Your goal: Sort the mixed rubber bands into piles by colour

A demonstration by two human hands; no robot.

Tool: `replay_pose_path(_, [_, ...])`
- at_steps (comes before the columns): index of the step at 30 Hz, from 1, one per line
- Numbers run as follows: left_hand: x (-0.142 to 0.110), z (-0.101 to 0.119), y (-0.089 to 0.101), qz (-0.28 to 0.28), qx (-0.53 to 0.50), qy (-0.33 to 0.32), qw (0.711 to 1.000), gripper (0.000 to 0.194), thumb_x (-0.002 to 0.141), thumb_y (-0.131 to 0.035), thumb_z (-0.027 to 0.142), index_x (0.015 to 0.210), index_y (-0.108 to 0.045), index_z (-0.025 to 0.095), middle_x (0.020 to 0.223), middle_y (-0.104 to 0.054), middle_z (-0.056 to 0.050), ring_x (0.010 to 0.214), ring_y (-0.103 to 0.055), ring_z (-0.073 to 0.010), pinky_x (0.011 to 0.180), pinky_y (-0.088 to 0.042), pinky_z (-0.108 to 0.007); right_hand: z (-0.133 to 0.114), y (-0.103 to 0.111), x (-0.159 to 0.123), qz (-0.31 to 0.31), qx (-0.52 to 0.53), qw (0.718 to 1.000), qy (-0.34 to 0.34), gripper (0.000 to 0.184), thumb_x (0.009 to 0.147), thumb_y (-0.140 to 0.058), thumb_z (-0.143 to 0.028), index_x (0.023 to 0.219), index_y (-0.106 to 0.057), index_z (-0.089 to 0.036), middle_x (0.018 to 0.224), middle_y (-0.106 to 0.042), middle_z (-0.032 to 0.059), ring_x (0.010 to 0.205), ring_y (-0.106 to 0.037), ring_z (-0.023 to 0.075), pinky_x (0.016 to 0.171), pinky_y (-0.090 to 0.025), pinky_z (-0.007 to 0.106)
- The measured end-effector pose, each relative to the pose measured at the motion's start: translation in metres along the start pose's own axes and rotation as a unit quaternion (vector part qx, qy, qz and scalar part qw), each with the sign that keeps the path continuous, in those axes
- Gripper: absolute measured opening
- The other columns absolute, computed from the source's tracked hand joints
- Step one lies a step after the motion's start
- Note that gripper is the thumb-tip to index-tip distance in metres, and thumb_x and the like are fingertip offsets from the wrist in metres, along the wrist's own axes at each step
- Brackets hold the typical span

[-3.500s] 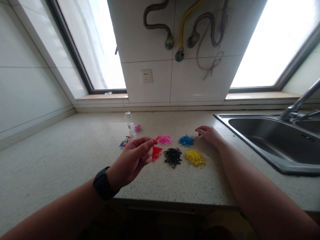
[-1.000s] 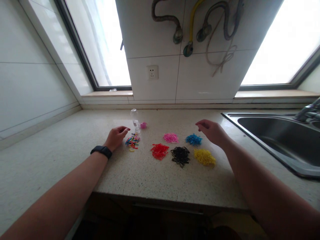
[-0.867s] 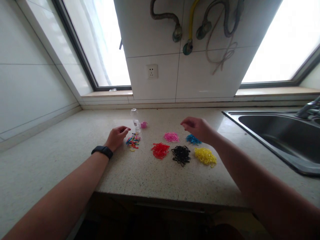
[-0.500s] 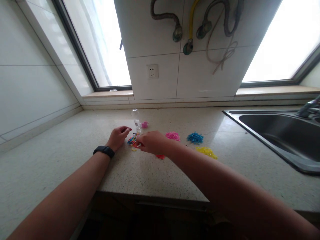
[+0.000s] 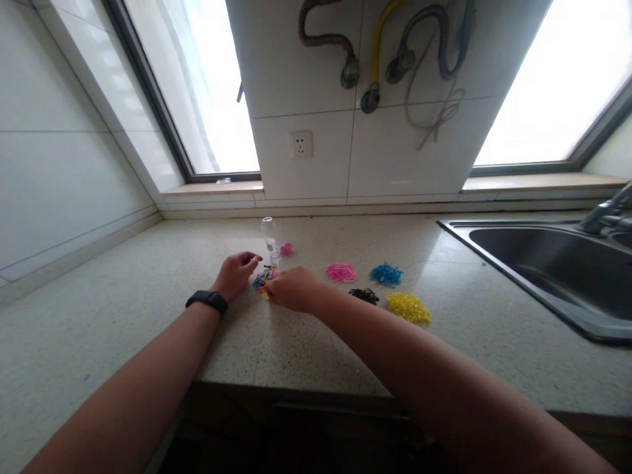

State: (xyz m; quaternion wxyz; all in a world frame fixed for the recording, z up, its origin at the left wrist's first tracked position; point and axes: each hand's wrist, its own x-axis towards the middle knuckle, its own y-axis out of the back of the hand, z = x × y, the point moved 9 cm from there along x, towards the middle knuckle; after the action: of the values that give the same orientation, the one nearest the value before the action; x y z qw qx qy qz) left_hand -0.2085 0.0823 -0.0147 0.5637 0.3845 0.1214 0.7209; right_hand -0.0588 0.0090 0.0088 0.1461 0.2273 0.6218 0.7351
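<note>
A small mixed pile of coloured rubber bands (image 5: 263,276) lies on the counter between my hands. My right hand (image 5: 292,288) reaches in from the right, its fingers pinched at the pile's near right edge, seemingly on a rubber band; the fingertips are partly hidden. Left of the pile rests my left hand (image 5: 237,273), loosely curled with thumb and forefinger slightly apart and nothing visible in it. Separate heaps lie to the right: pink rubber bands (image 5: 340,272), blue rubber bands (image 5: 386,274), black rubber bands (image 5: 364,295) and yellow rubber bands (image 5: 408,307).
Behind the mixed pile is a clear plastic bottle (image 5: 269,236), with a pink cap (image 5: 287,249) beside it. A steel sink (image 5: 523,276) is set into the counter (image 5: 291,349) on the right. The tiled wall carries a socket (image 5: 301,145) and hoses.
My right hand and forearm have shifted slightly left and nearer me, uncovering the black heap. The red heap seen before is now hidden behind the arm. My left hand has barely moved.
</note>
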Motion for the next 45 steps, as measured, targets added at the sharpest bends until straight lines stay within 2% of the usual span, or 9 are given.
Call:
replay_pose_path(4, [-0.001, 0.003, -0.001, -0.003, -0.002, 0.0, 1.0, 0.041, 0.085, -0.057, 0.046, 0.096, -0.076, 0.012, 0.065, -0.064, -0.002, 0.058, -0.054, -0.0143, 0.054, -0.037, -0.024, 0.003, 0.012, -0.011, 0.01, -0.005, 1.0, 0.011, 0.029, 0.096, -0.044, -0.023, 0.099, -0.071, -0.015, 0.098, -0.074, 0.012, 0.084, -0.071, 0.0261, 0.065, -0.052, 0.033])
replay_pose_path(11, [-0.002, 0.008, 0.0, -0.002, 0.012, -0.001, 1.0, 0.04, 0.084, -0.057, 0.046, 0.094, -0.076, 0.012, 0.064, -0.063, -0.002, 0.058, -0.053, -0.0144, 0.055, -0.037, -0.024, 0.033, 0.031, -0.034, 0.004, 0.027, 0.998, -0.049, 0.028, 0.096, -0.047, -0.03, 0.103, -0.071, -0.019, 0.101, -0.074, 0.0108, 0.089, -0.069, 0.0222, 0.072, -0.048, 0.03])
replay_pose_path(14, [-0.002, 0.007, 0.0, -0.002, 0.013, -0.002, 1.0, 0.041, 0.085, -0.056, 0.046, 0.094, -0.076, 0.013, 0.064, -0.064, -0.002, 0.058, -0.054, -0.0149, 0.054, -0.037, -0.024, 0.028, 0.028, -0.03, 0.006, 0.037, 0.998, -0.046, 0.029, 0.096, -0.048, -0.034, 0.106, -0.071, -0.018, 0.101, -0.074, 0.0116, 0.089, -0.069, 0.0234, 0.073, -0.049, 0.031])
replay_pose_path(20, [-0.002, 0.004, -0.002, -0.01, 0.002, -0.003, 1.0, 0.043, 0.085, -0.056, 0.048, 0.096, -0.076, 0.012, 0.068, -0.067, -0.004, 0.059, -0.055, -0.0152, 0.055, -0.038, -0.025, -0.003, 0.012, -0.01, 0.01, 0.014, 1.0, -0.014, 0.029, 0.093, -0.054, -0.037, 0.1, -0.073, -0.015, 0.099, -0.074, 0.0139, 0.088, -0.071, 0.0275, 0.07, -0.054, 0.035])
replay_pose_path(23, [-0.001, 0.003, -0.003, -0.014, -0.002, -0.007, 1.0, 0.042, 0.086, -0.056, 0.048, 0.096, -0.076, 0.012, 0.069, -0.068, -0.004, 0.06, -0.055, -0.0152, 0.056, -0.039, -0.025, -0.004, 0.005, -0.002, 0.002, 0.027, 0.999, -0.043, 0.032, 0.092, -0.057, -0.041, 0.101, -0.074, -0.015, 0.097, -0.075, 0.0153, 0.089, -0.071, 0.0285, 0.07, -0.055, 0.037])
replay_pose_path(30, [-0.001, 0.001, -0.004, -0.009, 0.009, -0.011, 1.0, 0.041, 0.087, -0.056, 0.047, 0.095, -0.076, 0.013, 0.066, -0.066, -0.003, 0.058, -0.053, -0.0145, 0.054, -0.037, -0.024, 0.005, 0.003, -0.005, 0.004, 0.034, 0.997, -0.074, 0.029, 0.094, -0.05, -0.029, 0.099, -0.074, -0.014, 0.096, -0.075, 0.0152, 0.085, -0.072, 0.0282, 0.068, -0.055, 0.036])
replay_pose_path(35, [-0.002, 0.003, -0.003, -0.009, 0.011, -0.01, 1.0, 0.041, 0.086, -0.056, 0.047, 0.095, -0.076, 0.013, 0.066, -0.065, -0.003, 0.059, -0.053, -0.0145, 0.055, -0.037, -0.024, 0.022, 0.016, -0.029, 0.025, 0.048, 0.996, -0.073, 0.028, 0.093, -0.054, -0.034, 0.097, -0.075, -0.016, 0.088, -0.075, 0.0125, 0.079, -0.071, 0.0254, 0.065, -0.048, 0.031])
replay_pose_path(39, [-0.002, 0.003, -0.004, -0.008, 0.016, -0.014, 1.0, 0.04, 0.087, -0.055, 0.046, 0.095, -0.076, 0.013, 0.068, -0.067, -0.003, 0.06, -0.055, -0.0148, 0.055, -0.038, -0.025, 0.045, 0.031, -0.062, 0.059, 0.147, 0.983, -0.088, 0.019, 0.089, -0.062, -0.032, 0.095, -0.077, -0.022, 0.085, -0.075, 0.0056, 0.077, -0.067, 0.0176, 0.066, -0.042, 0.026])
replay_pose_path(45, [-0.002, 0.003, -0.005, -0.018, 0.021, -0.011, 1.0, 0.041, 0.087, -0.055, 0.047, 0.096, -0.076, 0.013, 0.069, -0.067, -0.004, 0.061, -0.056, -0.0157, 0.057, -0.039, -0.025, 0.094, 0.053, -0.133, 0.172, 0.336, 0.918, -0.122, 0.02, 0.086, -0.065, -0.034, 0.087, -0.076, -0.017, 0.067, -0.065, 0.0005, 0.06, -0.053, 0.0093, 0.059, -0.038, 0.024])
